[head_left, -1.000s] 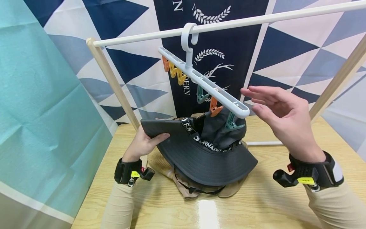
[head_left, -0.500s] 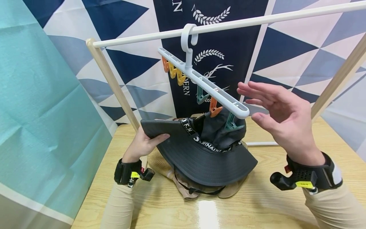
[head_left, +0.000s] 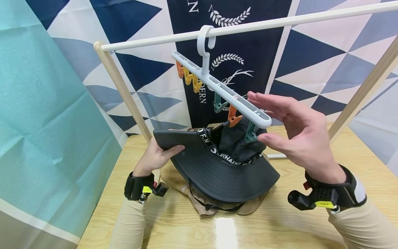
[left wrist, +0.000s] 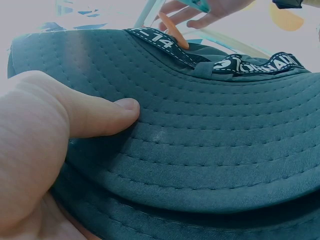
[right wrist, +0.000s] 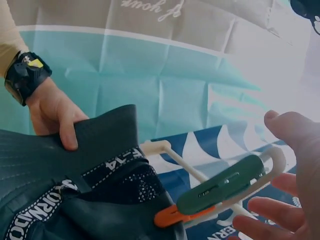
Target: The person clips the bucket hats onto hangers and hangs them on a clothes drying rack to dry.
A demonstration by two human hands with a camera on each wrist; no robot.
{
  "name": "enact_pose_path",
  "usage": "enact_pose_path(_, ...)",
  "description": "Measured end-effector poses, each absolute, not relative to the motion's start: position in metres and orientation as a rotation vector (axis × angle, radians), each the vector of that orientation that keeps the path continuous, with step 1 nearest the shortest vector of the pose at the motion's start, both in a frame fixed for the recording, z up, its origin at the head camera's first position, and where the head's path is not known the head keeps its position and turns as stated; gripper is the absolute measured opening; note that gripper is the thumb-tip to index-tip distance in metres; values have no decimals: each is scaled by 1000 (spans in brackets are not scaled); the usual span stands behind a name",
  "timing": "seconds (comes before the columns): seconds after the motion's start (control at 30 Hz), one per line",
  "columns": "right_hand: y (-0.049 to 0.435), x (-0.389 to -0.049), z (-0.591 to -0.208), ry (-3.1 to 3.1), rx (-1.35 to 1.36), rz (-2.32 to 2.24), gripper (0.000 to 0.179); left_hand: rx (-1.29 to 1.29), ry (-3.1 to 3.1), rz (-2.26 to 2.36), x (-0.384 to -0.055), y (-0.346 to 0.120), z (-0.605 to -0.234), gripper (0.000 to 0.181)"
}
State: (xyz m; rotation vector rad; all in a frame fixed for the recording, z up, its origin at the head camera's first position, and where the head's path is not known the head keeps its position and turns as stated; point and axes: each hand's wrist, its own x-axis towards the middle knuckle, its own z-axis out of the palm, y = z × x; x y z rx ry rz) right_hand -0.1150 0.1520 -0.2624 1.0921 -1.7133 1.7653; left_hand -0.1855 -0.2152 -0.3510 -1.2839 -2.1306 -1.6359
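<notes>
A black bucket hat point(head_left: 214, 173) with a white-lettered band hangs under the pale clip hanger point(head_left: 225, 91). My left hand point(head_left: 157, 157) grips its brim at the left, thumb point(left wrist: 107, 117) on top of the stitched fabric in the left wrist view. The orange clip point(head_left: 234, 117) meets the hat's edge, and in the right wrist view that clip point(right wrist: 172, 217) overlaps the fabric. My right hand point(head_left: 296, 133) is spread around the hanger's near end, holding nothing. Its thumb tip lies right beside the end teal clip point(head_left: 250, 134), fingers behind the bar.
A white rail point(head_left: 280, 21) on wooden posts point(head_left: 124, 91) carries the hanger's hook. Yellow clips point(head_left: 192, 81) and another orange one line its far half. Beige hats point(head_left: 175, 178) lie on the wooden table point(head_left: 174, 231) beneath the black hat. Patterned cloth point(head_left: 140, 20) stands behind.
My right hand has moved left to the hanger's near end, its thumb now beside the end teal clip. The left hand and the hat have stayed in place.
</notes>
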Motion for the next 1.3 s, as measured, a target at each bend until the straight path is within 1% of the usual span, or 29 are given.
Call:
enact_pose_path(0.27, 147, -115, -260, -1767, 1066, 1718, 71, -1291, -2117, -1636, -187, -214, -350, 28)
enact_pose_path(0.37, 145, -117, -260, -1769, 1054, 1704, 69, -1288, -2118, -1645, -187, -214, -350, 28)
enact_pose_path(0.43, 143, -118, -260, -1770, 1036, 1692, 65, -1283, -2123, -1652, -187, -214, -350, 28)
enact_pose_path(0.67, 140, -122, -260, -1709, 1004, 1703, 43, -1301, -2132, -1649, -188, -213, -348, 27)
enact_pose_path(0.87, 140, -124, -261, -1680, 976, 1697, 39, -1314, -2122, -1642, -189, -213, -347, 25)
enact_pose_path(1.13, 144, -127, -262, -1738, 881, 1617, 39, -1269, -2123, -1750, -187, -213, -349, 34)
enact_pose_path(1.3, 146, -130, -263, -1743, 843, 1608, 39, -1294, -2101, -1766, -188, -213, -350, 43)
